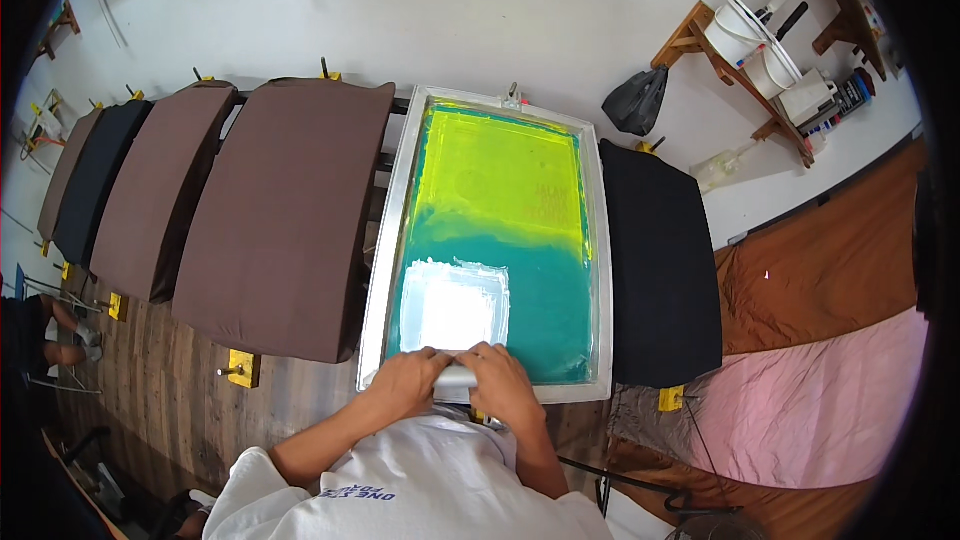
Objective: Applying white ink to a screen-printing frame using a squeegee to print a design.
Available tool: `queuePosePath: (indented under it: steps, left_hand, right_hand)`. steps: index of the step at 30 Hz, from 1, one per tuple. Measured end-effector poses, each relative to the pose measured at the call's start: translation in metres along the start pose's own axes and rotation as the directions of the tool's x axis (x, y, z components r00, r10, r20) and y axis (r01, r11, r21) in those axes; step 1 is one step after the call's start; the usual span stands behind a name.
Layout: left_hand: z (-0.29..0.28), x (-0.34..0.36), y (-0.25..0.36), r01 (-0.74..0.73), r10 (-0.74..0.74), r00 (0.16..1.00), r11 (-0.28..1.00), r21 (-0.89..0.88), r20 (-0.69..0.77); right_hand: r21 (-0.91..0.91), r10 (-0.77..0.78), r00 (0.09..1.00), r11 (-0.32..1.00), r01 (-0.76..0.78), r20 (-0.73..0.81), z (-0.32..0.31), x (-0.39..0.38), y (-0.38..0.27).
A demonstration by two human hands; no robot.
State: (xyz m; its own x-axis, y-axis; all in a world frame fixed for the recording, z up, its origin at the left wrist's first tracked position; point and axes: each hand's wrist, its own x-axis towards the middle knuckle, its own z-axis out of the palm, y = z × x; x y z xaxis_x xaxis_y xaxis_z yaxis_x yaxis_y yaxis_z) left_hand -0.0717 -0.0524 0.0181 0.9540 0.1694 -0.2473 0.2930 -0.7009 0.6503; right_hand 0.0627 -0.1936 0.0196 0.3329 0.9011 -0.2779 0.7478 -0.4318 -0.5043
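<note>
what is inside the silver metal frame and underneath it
Inside the silver frame is a screen, yellow-green toward the far end, teal nearer, with a whitish patch. What lies directly underneath is covered.

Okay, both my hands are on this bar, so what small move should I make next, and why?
I'd probably lift the squeegee-like bar slightly: your left hand and right hand hold it close to the near edge of the silver screen frame, leaving little room to draw it closer, and the white patch lies just beyond it.
</note>
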Motion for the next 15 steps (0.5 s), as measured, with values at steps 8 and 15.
queuePosePath:
  steps: [8, 15]
  left_hand:
    - [-0.019, 0.072, -0.030, -0.059, 0.097, 0.947, 0.990, 0.131, -0.306]
    - [0.011, 0.027, -0.019, -0.084, 0.092, 0.970, 0.995, 0.047, -0.225]
  right_hand:
    - [-0.025, -0.046, 0.991, 0.999, 0.043, -0.125, -0.017, 0.076, 0.035]
    - [0.051, -0.015, 0.984, 0.998, 0.025, -0.179, 0.009, 0.023, 0.020]
